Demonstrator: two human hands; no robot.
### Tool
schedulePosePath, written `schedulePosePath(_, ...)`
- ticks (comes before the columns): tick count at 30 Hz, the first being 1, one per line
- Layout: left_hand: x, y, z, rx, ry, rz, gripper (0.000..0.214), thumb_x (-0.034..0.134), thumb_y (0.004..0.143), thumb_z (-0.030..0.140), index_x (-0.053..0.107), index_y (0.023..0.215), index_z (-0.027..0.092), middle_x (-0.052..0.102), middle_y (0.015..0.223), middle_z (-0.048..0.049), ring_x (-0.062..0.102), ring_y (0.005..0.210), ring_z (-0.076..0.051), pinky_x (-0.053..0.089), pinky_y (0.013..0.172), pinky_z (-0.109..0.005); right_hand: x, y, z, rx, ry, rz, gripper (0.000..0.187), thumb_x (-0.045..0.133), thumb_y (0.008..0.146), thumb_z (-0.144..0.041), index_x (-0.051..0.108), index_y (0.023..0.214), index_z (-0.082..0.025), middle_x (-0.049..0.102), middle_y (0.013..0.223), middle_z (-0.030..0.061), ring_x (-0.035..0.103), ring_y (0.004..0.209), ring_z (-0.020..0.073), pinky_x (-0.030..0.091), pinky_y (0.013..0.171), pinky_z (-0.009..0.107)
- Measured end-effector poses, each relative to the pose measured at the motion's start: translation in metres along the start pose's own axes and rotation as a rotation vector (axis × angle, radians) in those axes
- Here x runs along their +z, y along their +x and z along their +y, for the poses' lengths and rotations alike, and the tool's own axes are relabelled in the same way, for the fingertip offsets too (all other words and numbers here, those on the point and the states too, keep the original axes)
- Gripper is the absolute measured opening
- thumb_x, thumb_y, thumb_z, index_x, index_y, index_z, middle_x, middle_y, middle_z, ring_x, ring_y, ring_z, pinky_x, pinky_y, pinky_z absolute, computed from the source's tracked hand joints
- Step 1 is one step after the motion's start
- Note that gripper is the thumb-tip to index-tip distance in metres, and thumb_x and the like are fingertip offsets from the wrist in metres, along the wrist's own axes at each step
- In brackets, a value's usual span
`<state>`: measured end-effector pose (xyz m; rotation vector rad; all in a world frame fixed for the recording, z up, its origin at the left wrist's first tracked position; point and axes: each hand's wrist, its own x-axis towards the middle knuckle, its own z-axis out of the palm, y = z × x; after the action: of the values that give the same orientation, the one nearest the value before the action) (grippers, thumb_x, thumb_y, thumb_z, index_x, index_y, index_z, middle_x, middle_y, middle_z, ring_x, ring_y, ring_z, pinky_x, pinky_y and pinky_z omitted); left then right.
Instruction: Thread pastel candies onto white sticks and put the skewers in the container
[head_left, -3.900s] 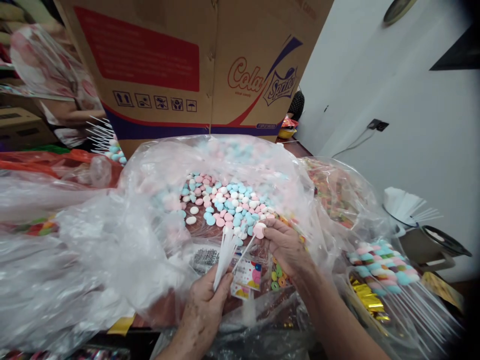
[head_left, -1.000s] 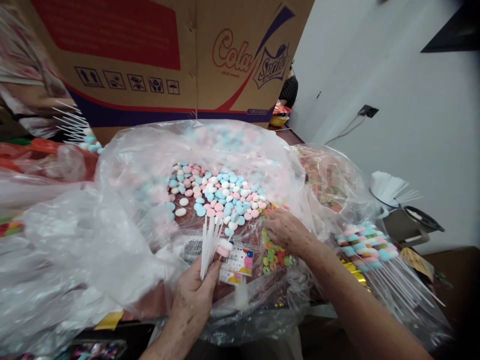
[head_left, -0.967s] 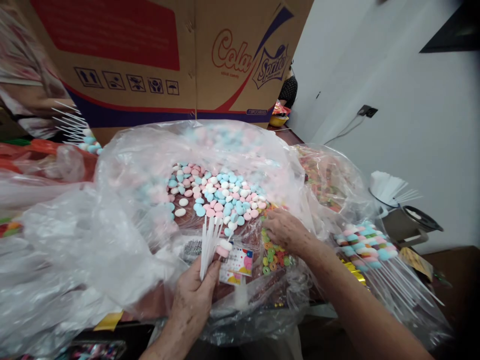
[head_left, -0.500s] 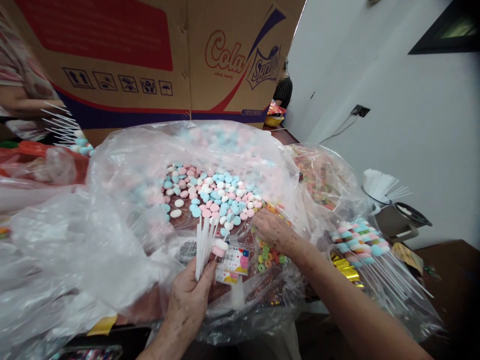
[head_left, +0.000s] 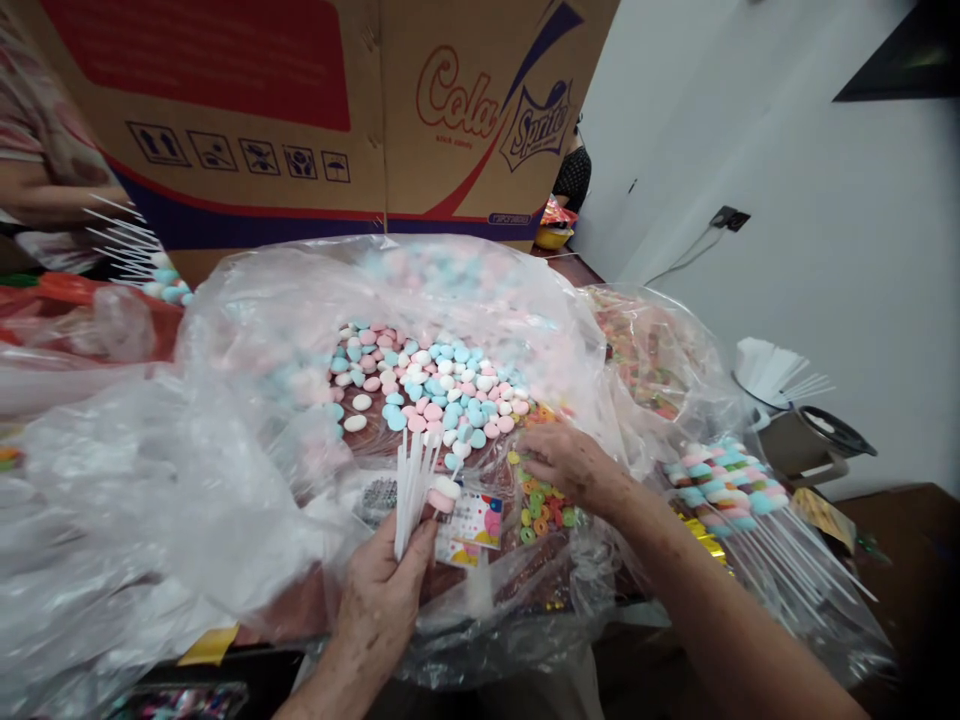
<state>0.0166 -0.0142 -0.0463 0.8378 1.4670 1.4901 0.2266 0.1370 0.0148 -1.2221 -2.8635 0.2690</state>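
My left hand (head_left: 386,580) is closed around a bundle of white sticks (head_left: 414,490), which point upward. The same hand holds a stick carrying a white and a pink marshmallow (head_left: 444,494). My right hand (head_left: 570,465) is over a pile of colourful gummy rings (head_left: 544,508), its fingers loosely bent and slightly apart; nothing shows between them, and the fingertips are partly blurred. Beyond both hands, loose pink, blue and white marshmallows (head_left: 450,385) spill from a large clear plastic bag (head_left: 262,300). Printed cards (head_left: 476,520) lie under plastic beside the left hand.
A large cardboard box (head_left: 300,90) stands behind the bag. At right are finished marshmallow skewers (head_left: 724,485), gold ties (head_left: 705,540), a jug (head_left: 810,440) and a container of white sticks (head_left: 772,370). Crumpled plastic (head_left: 150,520) covers the left side. Another person's arm (head_left: 60,200) is at far left.
My right hand has drawn slightly right over the gummy rings, uncovering a few at the pile's left edge. My left hand keeps its hold on the sticks. The view has shifted slightly.
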Motion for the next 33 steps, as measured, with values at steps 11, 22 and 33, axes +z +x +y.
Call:
schedulePosePath(11,-0.001,0.0,-0.005,-0.033,0.013,-0.013,0.04,0.075,0.076,0.05,0.079,0.095,0.015,0.068,0.064,-0.0003,0.064,0.062,-0.02,0.057,0.058,-0.027,0.03,-0.008,-0.006,-0.051,-0.21,0.088,0.017,0.057,0.08,-0.003,0.067,0.087,-0.016,0.068,0.088,0.0102,0.059,0.085,0.0236,0.043,0.077,0.033)
schedulePosePath(22,0.001,0.0,0.005,-0.009,0.054,-0.192,0.036,0.067,0.082,0.049,0.08,0.096,0.019,0.075,0.078,-0.0028,0.065,0.068,-0.021,0.056,0.06,-0.027,0.02,0.012,-0.026,0.216,1.332,0.297,0.019,0.073,0.068,-0.028,0.07,0.086,-0.02,0.067,0.074,-0.0003,0.059,0.063,0.0136,0.046,0.062,0.028)
schedulePosePath(33,-0.002,0.001,0.008,0.091,0.178,-0.199,0.025,0.06,0.086,0.037,0.078,0.088,0.021,0.056,0.053,0.0042,0.048,0.051,-0.017,0.047,0.053,-0.026,0.025,0.014,-0.026,0.184,1.489,0.262,0.024,0.083,0.067,-0.033,0.074,0.084,-0.018,0.068,0.067,-0.0006,0.061,0.059,0.0122,0.049,0.06,0.026)
